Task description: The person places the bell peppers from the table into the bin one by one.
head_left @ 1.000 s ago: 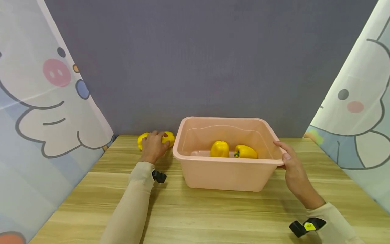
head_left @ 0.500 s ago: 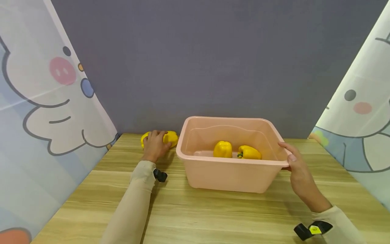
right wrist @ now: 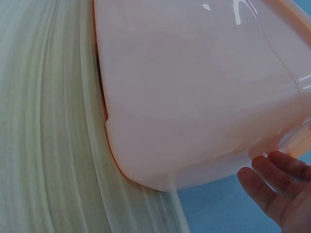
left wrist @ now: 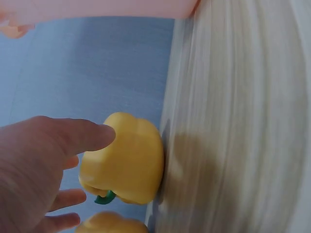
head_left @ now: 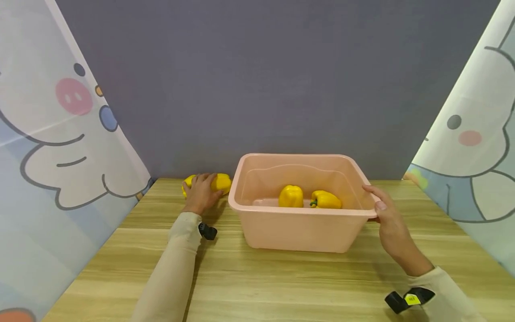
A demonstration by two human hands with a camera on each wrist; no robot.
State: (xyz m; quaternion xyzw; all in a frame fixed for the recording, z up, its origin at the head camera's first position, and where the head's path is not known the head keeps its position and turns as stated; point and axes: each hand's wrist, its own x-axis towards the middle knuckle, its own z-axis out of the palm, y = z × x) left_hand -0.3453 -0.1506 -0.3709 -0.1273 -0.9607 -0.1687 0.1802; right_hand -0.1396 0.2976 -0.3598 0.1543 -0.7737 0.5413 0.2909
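Head view first: the pink bin (head_left: 297, 232) stands upright on the wooden table (head_left: 241, 277), and two yellow peppers lie inside it, one blocky pepper (head_left: 291, 197) near the middle and a tipped pepper (head_left: 327, 200) just to its right, green stem showing. The right hand (head_left: 396, 232) has the bin's right rim pinched, thumb on top, fingers beneath. Over on the bin's left, the left hand (head_left: 199, 195) reaches across two more yellow peppers, the near pepper (head_left: 222, 182) just beside the bin and the outer pepper (head_left: 187, 182) farther from it. Behind the bin rises the grey wall (head_left: 257, 80), with a left cartoon panel (head_left: 72, 170) and a right cartoon panel (head_left: 462, 179) flanking it.

To the left wrist view: bin along the top, and below it the near pepper on the table, its green stem pointing away from the bin. The left hand's thumb (left wrist: 95, 137) lies straight across that pepper's edge, fingers loose and spread, nothing gripped; whether skin meets pepper, I can't tell.

Right wrist view now: the bin's wall fills the middle, and the right hand's fingertips (right wrist: 262, 177) sit by its rim.
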